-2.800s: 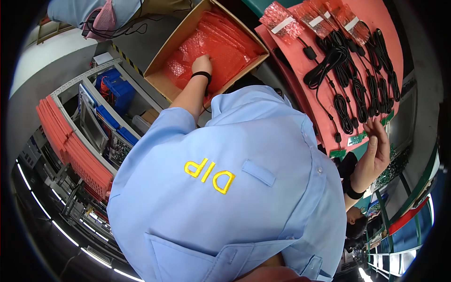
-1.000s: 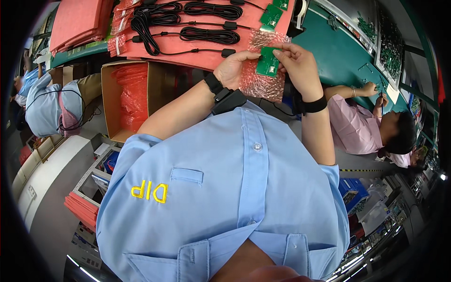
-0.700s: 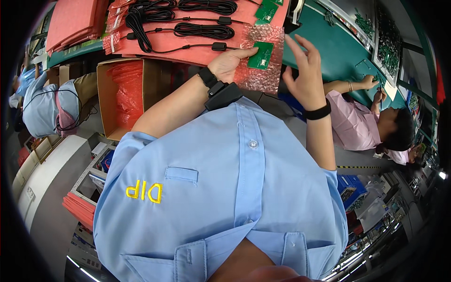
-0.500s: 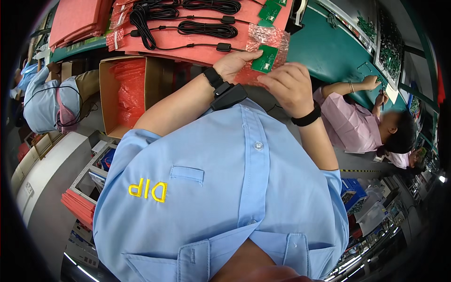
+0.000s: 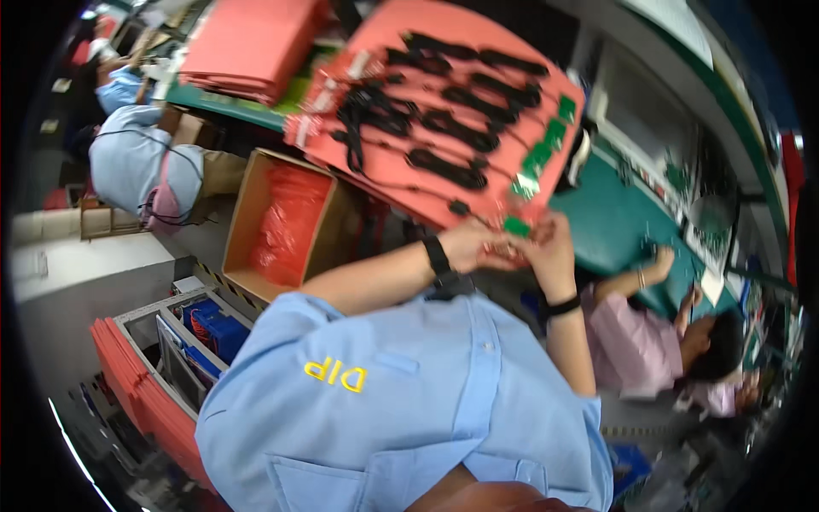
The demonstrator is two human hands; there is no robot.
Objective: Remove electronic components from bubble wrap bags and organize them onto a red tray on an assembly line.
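Both my hands meet at the near edge of the pink-covered bench. Between them a green circuit board point(image 5: 516, 226) shows beyond the fingers, with clear bubble wrap point(image 5: 502, 251) around my fingertips. My left hand point(image 5: 472, 244) is closed on the wrap from the left. From the right, my right hand point(image 5: 552, 245) is closed on it too, its fingers bent inward. Motion blur hides the exact finger contacts. Several coiled black cables point(image 5: 448, 168) lie in rows on the pink foam sheet point(image 5: 409, 209), with more green boards point(image 5: 537, 160) at their right ends.
A cardboard box point(image 5: 320, 230) lined with red plastic stands below the bench to the left. Stacked pink foam sheets point(image 5: 247, 51) lie at the back left. On the right, a co-worker in a pink top point(image 5: 636, 337) works at the green bench point(image 5: 597, 230). Another person in blue point(image 5: 136, 166) bends at the left.
The view has tilted and pulled back, showing more of the bench. My hands have come closer together around the board and wrap; my left thumb no longer lies visibly along the board.
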